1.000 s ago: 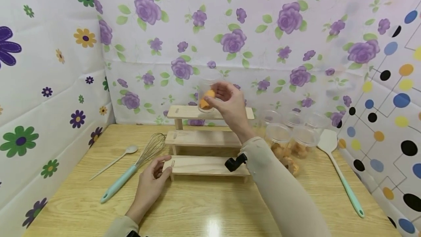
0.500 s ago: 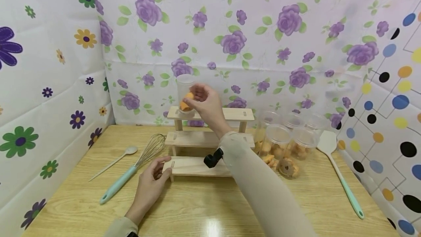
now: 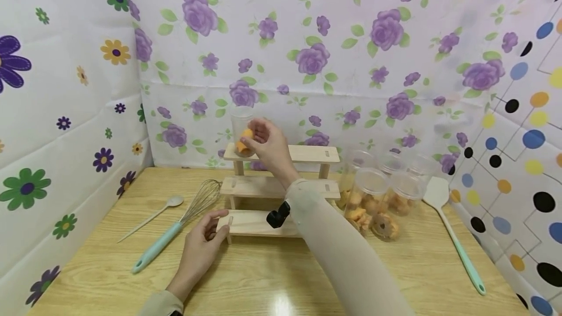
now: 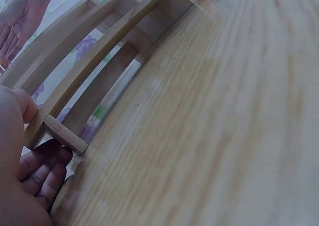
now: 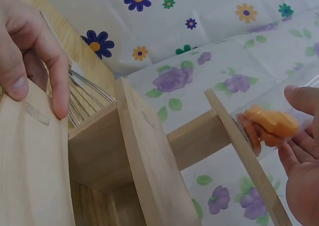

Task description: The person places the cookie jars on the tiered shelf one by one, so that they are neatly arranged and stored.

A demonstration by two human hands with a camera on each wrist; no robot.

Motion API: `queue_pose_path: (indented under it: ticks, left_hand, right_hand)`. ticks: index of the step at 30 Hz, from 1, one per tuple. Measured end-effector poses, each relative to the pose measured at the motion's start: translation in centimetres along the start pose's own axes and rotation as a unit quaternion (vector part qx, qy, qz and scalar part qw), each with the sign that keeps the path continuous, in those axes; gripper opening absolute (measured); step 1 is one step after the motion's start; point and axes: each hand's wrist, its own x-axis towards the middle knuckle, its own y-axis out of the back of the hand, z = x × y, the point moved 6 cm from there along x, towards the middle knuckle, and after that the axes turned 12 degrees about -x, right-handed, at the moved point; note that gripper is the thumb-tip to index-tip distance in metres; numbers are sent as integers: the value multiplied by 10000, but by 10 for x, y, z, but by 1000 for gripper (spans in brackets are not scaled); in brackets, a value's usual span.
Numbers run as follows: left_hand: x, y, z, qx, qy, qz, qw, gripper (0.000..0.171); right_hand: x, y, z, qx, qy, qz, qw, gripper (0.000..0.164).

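A three-tier wooden shelf rack (image 3: 252,222) stands on the table. My right hand (image 3: 270,146) holds a clear jar (image 3: 240,120) at the left end of the top tier, thumb and fingers on either side. Orange snack pieces (image 5: 271,125) lie in the jar's lower part, and its base is right at the board in the right wrist view. My left hand (image 3: 203,243) grips the left end of the lowest tier. In the left wrist view, the left thumb lies over the board's edge (image 4: 60,99) while the fingers (image 4: 47,168) curl beneath it.
Several clear lidded jars (image 3: 371,182) with orange-brown snacks stand to the right of the rack. A spatula (image 3: 456,230) lies beyond them. On the left lie a whisk (image 3: 175,228) and a small spoon (image 3: 151,218). Patterned cloth (image 3: 281,52) closes the back and sides.
My right hand has moved left along the top tier with the jar, then slightly down at its left end. The left hand has kept its place on the lowest tier.
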Motion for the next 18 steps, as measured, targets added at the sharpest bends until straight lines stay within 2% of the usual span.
queue_pose_path:
  ticks: [7, 12, 14, 18]
  left_hand:
    - [-1, 1, 1, -23, -56, -25, 10000, 33]
    - [0, 1, 0, -19, -68, -22, 10000, 33]
    - [0, 1, 0, -3, -65, -33, 10000, 33]
    - [0, 1, -1, 23, -75, -16, 10000, 33]
  right_hand:
    - [0, -2, 4, 132, -173, -100, 9997, 56]
    - [-3, 3, 5, 342, -274, -43, 9990, 75]
    - [-5, 7, 5, 503, -194, 35, 9985, 82]
    - [-12, 15, 3, 664, 158, 144, 9976, 82]
